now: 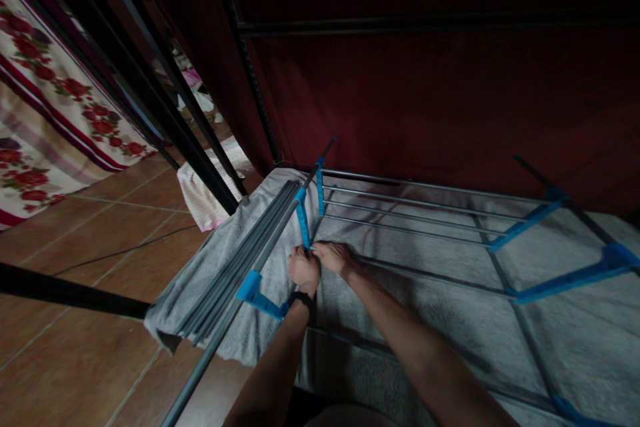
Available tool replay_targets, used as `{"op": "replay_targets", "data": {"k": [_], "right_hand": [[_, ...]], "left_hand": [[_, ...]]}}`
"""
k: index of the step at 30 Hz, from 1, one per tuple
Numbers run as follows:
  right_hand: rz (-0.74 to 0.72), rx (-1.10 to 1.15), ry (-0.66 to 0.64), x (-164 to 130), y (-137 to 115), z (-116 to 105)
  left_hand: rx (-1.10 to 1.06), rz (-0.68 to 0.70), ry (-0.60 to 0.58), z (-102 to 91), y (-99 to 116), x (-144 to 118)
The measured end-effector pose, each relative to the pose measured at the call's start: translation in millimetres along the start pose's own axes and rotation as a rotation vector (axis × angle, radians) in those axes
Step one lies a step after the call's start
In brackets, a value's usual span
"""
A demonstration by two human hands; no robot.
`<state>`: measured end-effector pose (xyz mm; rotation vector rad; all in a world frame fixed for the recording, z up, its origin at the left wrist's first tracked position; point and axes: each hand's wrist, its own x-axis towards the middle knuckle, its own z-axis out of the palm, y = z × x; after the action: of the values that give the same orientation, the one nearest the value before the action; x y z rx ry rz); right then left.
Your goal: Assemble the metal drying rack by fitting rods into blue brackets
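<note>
Fixing the grey rod [435, 273] to the blue bracket [303, 217] seems the step in hand: the left hand [303, 268] curls its fingers closed around the bracket's lower end, the rod running to its right. The right hand [331, 257] meets it there, finger grip hidden; next calls for steady, aligned pressure.
</note>
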<state>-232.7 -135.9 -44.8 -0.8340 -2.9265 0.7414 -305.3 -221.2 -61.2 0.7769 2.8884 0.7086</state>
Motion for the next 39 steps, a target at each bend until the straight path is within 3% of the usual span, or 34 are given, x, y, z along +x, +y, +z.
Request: {"op": "replay_targets", "data": {"k": [14, 23, 27, 34, 39], "right_hand": [[-0.014, -0.015, -0.008, -1.1, -2.1, -1.5], [-0.025, -0.041, 0.065, -13.6, -2.9, -3.8], [0.053, -0.110, 0.179, -55.6, 34.0, -11.7], [0.336, -0.222, 0.294, -172.2, 134.5, -26.0], [0.550, -0.238, 0.399, -241.1, 186.6, -31.4]], "left_hand": [[0.032, 0.033, -0.030, 9.3, -4.8, 3.9], [0.030, 0.034, -0.023, -5.3, -4.7, -3.7], [0.027, 0.079, -0.007, -5.0, 1.0, -2.4], [-0.021, 0.087, 0.038, 3.7, -5.1, 7.8], [-0.010, 0.068, 0.035, 3.6, -4.3, 10.3]]}}
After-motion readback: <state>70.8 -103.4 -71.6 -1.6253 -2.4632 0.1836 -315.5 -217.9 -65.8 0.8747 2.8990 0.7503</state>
